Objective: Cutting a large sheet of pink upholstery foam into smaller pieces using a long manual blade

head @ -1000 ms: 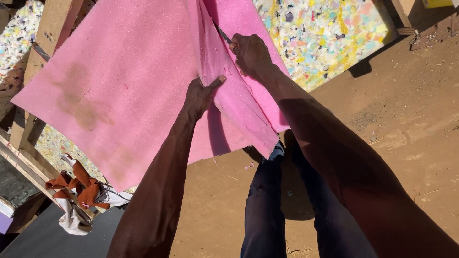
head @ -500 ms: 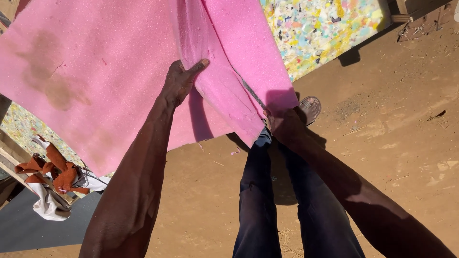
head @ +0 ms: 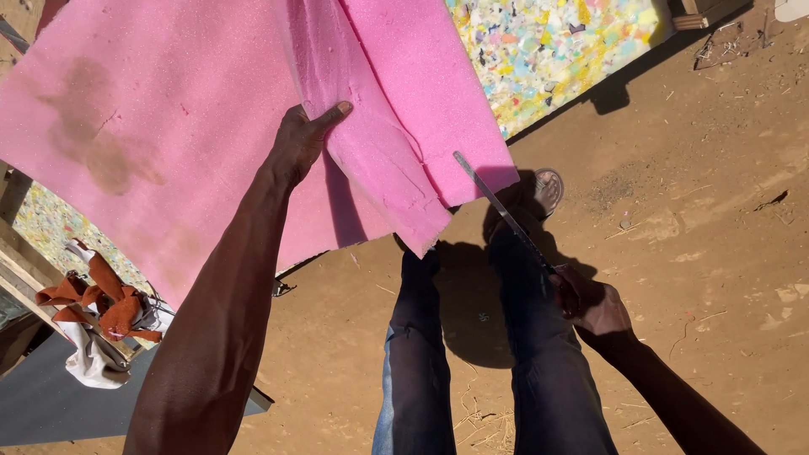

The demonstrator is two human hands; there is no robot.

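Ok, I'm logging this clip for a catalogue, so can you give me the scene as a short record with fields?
Setting: outdoors, sunlit brown dirt ground
Main thing: large pink foam sheet, stained, split by a cut near its right side
Left hand: grips the foam at the cut edge
Right hand: holds a long thin blade, its tip at the foam's lower edge
Behind: multicoloured speckled foam slab
Left edge: orange and white cloth bundle

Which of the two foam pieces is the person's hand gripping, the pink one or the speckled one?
The pink foam sheet: the left hand clasps its cut edge. The multicoloured speckled foam lies behind, untouched.
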